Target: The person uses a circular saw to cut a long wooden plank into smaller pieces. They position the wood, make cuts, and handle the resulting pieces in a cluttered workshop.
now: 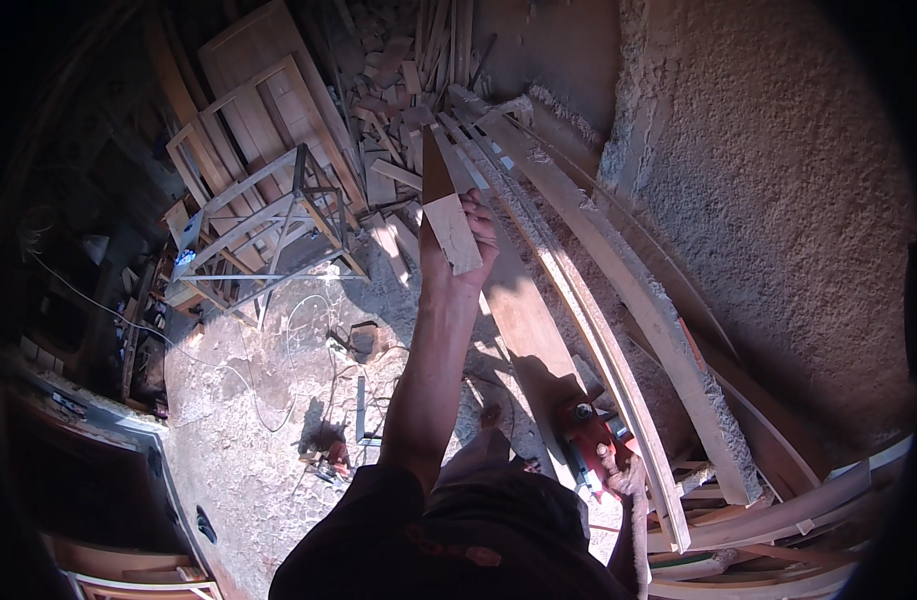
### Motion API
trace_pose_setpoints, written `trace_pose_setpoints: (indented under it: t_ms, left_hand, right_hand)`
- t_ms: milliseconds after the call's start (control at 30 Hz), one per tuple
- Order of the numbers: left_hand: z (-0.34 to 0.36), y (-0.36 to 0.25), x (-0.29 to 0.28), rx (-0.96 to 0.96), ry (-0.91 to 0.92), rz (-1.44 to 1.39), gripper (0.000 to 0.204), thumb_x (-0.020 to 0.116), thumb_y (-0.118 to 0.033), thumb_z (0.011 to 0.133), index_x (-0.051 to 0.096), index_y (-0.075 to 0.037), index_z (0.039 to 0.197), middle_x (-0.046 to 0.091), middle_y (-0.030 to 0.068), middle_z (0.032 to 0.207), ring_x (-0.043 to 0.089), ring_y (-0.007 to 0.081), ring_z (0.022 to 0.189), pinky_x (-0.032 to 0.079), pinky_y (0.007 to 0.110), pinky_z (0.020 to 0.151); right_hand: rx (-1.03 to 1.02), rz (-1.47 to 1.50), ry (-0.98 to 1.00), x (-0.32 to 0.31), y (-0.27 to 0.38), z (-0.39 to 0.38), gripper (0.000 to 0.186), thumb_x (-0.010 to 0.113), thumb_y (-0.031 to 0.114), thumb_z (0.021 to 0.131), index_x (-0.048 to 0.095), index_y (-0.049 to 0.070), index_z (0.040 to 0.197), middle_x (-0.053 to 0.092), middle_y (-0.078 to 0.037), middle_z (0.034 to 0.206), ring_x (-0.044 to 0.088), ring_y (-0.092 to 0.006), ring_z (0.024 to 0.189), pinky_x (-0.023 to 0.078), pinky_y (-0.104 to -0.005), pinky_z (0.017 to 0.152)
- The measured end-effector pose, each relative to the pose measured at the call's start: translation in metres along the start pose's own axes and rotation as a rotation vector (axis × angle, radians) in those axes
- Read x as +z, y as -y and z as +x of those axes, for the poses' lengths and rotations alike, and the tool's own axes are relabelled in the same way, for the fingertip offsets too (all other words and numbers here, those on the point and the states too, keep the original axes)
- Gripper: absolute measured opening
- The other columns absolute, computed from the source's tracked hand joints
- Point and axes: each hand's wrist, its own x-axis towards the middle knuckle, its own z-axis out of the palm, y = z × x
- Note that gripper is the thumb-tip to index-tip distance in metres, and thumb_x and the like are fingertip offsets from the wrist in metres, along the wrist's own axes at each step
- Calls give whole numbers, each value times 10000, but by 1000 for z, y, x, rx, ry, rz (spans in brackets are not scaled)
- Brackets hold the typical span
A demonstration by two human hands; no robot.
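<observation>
My left arm reaches forward across the middle, and my left hand [471, 222] is closed round a piece of timber [452, 236]. One pale face of the timber catches the light, while its narrowing brown side points away from me. At the lower right, my right hand [627, 474] is closed on a red power tool [591, 440], partly in shadow. The tool is beside a wide plank [527, 320]; whether it touches the plank is hard to see.
Long boards [629, 270] covered in shavings lean along the rough wall [759, 200] at right. A frame stand [269, 230] and door panels [279, 110] stand at left. Offcuts [384, 75] pile up at the back. A cable [241, 372] crosses the littered floor [229, 420].
</observation>
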Motion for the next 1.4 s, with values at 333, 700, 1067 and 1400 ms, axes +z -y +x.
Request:
trace_pose_setpoints:
  t_ms: [333, 700, 1067, 1400]
  left_hand:
    - [-34, 29, -70, -149, -93, 120, 352, 577, -281, 1032, 678, 47, 1110, 704, 70, 942, 646, 153, 731, 592, 264, 554]
    - [-108, 43, -138, -534, -393, 206, 641, 576, -574, 992, 595, -28, 1328, 725, 154, 999, 723, 291, 927, 611, 456, 832]
    - [8, 12, -213, -479, -283, 669, 643, 795, -486, 862, 595, 10, 1219, 678, 154, 981, 708, 252, 821, 646, 356, 755]
    - [-134, 180, -12, -862, 446, 485, 771, 650, -568, 939, 508, 26, 1409, 580, 184, 1407, 560, 320, 1323, 427, 500, 1169]
  right_hand:
    - [-546, 284, -342, -45, 254, 10, 743, 690, 482, 933, 492, -3, 1460, 578, -248, 1230, 594, -386, 1137, 495, -461, 977]
    - [-551, 301, -406, 31, 231, -11, 587, 737, 208, 853, 480, 44, 1355, 664, -214, 1044, 681, -411, 967, 541, -506, 772]
    - [-50, 299, -568, 8, 171, -248, 484, 788, 195, 872, 621, 88, 1314, 702, -168, 1150, 666, -381, 1116, 543, -461, 925]
    - [593, -362, -823, 46, 121, -284, 439, 699, 220, 867, 610, 134, 1288, 640, -74, 1346, 564, -270, 1313, 423, -454, 1100]
